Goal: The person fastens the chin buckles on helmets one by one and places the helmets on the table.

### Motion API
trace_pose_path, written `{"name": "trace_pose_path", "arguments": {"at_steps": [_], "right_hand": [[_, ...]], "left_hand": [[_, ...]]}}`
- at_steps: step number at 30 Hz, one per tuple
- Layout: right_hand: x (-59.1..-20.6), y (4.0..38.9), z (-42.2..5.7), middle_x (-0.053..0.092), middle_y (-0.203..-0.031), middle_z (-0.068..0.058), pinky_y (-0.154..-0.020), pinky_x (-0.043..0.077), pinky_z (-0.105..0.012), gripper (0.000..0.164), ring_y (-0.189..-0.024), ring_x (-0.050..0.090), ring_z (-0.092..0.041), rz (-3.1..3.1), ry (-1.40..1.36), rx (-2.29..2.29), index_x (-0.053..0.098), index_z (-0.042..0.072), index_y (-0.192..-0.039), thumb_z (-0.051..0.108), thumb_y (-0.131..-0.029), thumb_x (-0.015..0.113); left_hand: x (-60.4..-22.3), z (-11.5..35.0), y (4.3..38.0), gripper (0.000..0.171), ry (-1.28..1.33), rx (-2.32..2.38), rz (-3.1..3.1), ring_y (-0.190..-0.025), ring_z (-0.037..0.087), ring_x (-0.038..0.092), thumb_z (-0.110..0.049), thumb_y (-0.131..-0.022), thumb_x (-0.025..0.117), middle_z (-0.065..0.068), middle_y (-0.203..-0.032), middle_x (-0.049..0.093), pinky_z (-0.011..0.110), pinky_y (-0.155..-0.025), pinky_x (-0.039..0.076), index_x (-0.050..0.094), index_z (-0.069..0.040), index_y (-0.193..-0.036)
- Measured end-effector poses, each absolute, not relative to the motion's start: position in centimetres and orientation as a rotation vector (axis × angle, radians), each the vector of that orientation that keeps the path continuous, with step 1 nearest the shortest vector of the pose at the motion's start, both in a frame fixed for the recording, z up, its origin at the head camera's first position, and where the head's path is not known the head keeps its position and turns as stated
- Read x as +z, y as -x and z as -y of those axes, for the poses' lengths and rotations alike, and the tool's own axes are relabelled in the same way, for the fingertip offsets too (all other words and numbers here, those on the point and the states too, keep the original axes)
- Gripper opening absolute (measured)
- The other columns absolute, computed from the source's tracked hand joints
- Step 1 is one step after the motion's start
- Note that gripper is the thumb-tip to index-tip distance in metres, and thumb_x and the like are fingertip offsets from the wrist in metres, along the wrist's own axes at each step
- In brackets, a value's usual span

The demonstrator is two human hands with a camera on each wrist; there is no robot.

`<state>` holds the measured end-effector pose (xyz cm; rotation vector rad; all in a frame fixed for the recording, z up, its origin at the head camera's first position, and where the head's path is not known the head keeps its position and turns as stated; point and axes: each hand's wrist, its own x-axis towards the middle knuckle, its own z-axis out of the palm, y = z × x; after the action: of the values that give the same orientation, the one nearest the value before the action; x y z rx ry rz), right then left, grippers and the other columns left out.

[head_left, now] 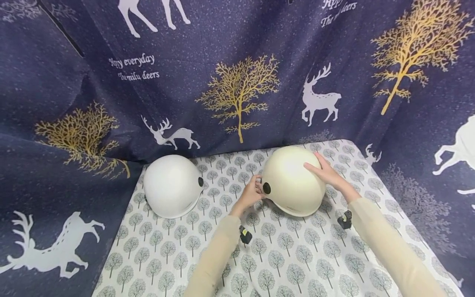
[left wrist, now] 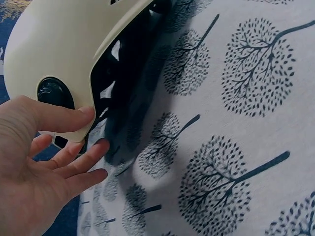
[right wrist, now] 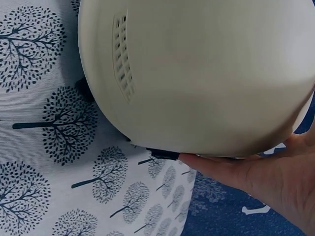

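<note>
A cream helmet (head_left: 293, 177) with a round black side disc (left wrist: 55, 92) sits between my hands, its rim tilted off the patterned cloth on the near side. My left hand (head_left: 253, 192) pinches the helmet's lower side edge, the thumb on the shell just below the disc and the other fingers curving under the rim. On the other side, my right hand (head_left: 330, 174) rests against the shell with straight fingers. In the right wrist view one digit reaches a black piece (right wrist: 165, 154) at the helmet's side; the rest are mostly hidden behind the shell.
A white helmet (head_left: 172, 185) with a black side disc stands on the left part of the tree-print cloth (head_left: 185, 243). Behind and beside the table hangs a dark blue curtain (head_left: 237, 41) with deer and trees. Each wrist carries a small black device (head_left: 245, 235).
</note>
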<state>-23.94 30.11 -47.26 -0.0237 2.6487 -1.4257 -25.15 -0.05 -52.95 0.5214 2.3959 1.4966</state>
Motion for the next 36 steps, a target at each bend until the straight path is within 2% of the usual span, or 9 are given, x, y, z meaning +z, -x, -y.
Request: {"name": "trace_pose_path", "arguments": {"at_steps": [8,16,21,24,29,33,36], "right_hand": [[-46.8,23.9,-29.8,0.009,-0.16,-0.03,-0.112,0.023,-0.068,0.088,-0.143,0.02,-0.055,-2.623,0.07,-1.421,-0.002,0.009,-0.158,0.052,-0.098,0.046],[-47.0,23.9,-29.7,0.009,-0.163,-0.024,-0.096,0.046,-0.064,0.08,-0.138,0.031,-0.056,-2.663,0.062,-1.392,0.007,0.018,-0.159,0.053,-0.098,0.046],[-46.7,23.8,-29.5,0.006,-0.164,-0.02,-0.091,0.052,-0.059,0.075,-0.135,0.035,-0.057,-2.622,0.073,-1.449,0.009,0.02,-0.159,0.047,-0.099,0.048],[-46.5,23.9,-29.2,0.005,-0.164,-0.02,-0.089,0.054,-0.057,0.074,-0.135,0.036,-0.057,-2.608,0.08,-1.472,0.012,0.021,-0.158,0.045,-0.099,0.049],[-46.2,23.9,-28.8,0.004,-0.164,-0.019,-0.088,0.054,-0.056,0.072,-0.136,0.034,-0.056,-2.593,0.105,-1.484,0.013,0.025,-0.158,0.044,-0.099,0.05],[-46.0,23.9,-28.5,0.009,-0.164,-0.018,-0.089,0.054,-0.055,0.071,-0.133,0.04,-0.054,-2.57,0.11,-1.499,0.014,0.026,-0.158,0.043,-0.099,0.051],[-45.9,24.0,-28.4,0.012,-0.164,-0.018,-0.092,0.054,-0.053,0.07,-0.133,0.042,-0.051,-2.56,0.112,-1.506,0.017,0.026,-0.158,0.04,-0.099,0.053]], "left_hand": [[-51.7,1.2,25.1,0.078,-0.515,1.494,-2.398,-0.098,0.027,0.062,0.008,-0.076,0.07,0.019,-0.118,0.056,0.035,-0.089,0.054,0.038,-0.007,-0.145],[-50.3,2.1,25.2,0.075,-0.482,1.54,-2.372,-0.096,0.021,0.059,0.012,-0.074,0.065,0.017,-0.117,0.054,0.031,-0.086,0.053,0.04,-0.006,-0.143],[-49.8,2.8,25.5,0.074,-0.493,1.554,-2.378,-0.09,0.015,0.052,0.011,-0.074,0.065,0.017,-0.116,0.055,0.036,-0.093,0.049,0.042,-0.004,-0.142],[-49.5,3.1,25.6,0.073,-0.494,1.559,-2.381,-0.09,0.014,0.052,0.009,-0.075,0.065,0.017,-0.117,0.055,0.04,-0.098,0.049,0.042,-0.003,-0.143],[-48.9,3.7,25.9,0.072,-0.474,1.591,-2.363,-0.097,0.021,0.055,0.011,-0.075,0.061,0.018,-0.118,0.054,0.048,-0.099,0.049,0.043,-0.003,-0.143],[-48.4,4.1,26.1,0.071,-0.471,1.579,-2.376,-0.103,0.026,0.055,0.011,-0.075,0.059,0.018,-0.118,0.055,0.049,-0.103,0.046,0.044,-0.004,-0.143],[-47.4,4.4,26.1,0.07,-0.471,1.598,-2.351,-0.108,0.037,0.056,0.012,-0.075,0.058,0.024,-0.12,0.054,0.052,-0.107,0.043,0.043,0.001,-0.143]]}}
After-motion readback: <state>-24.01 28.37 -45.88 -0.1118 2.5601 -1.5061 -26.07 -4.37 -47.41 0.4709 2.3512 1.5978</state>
